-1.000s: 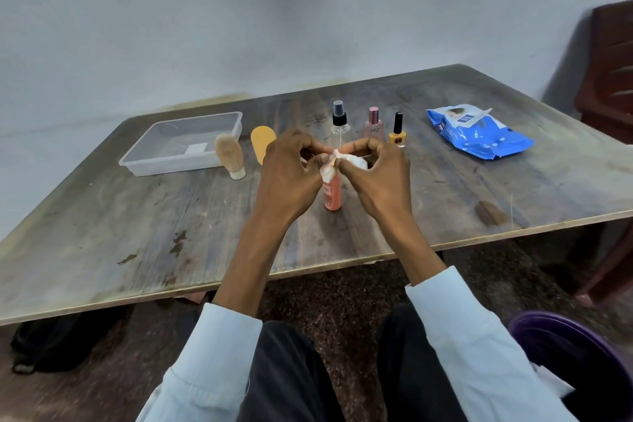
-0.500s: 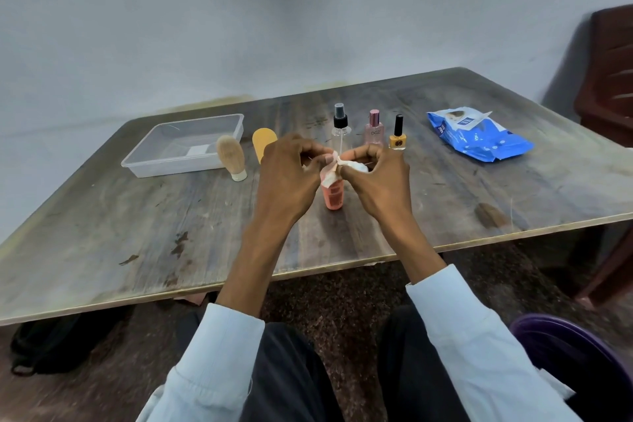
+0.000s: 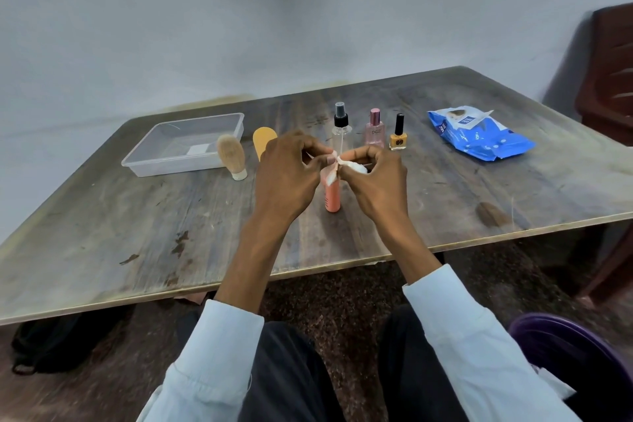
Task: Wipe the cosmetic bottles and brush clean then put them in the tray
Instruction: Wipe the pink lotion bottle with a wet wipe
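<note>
1. Both hands, left hand [image 3: 286, 169] and right hand [image 3: 376, 178], keep pinching the white wipe [image 3: 337, 168] at the orange bottle [image 3: 332, 197] top
2. The bottle has barely shifted between them; wiping continues
3. The tray [image 3: 164, 161] waits left

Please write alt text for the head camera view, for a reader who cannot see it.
Both hands, left hand and right hand, pinch a white wipe over an orange bottle on a wooden table. Behind stand three small bottles, a brush and a clear tray.
</note>
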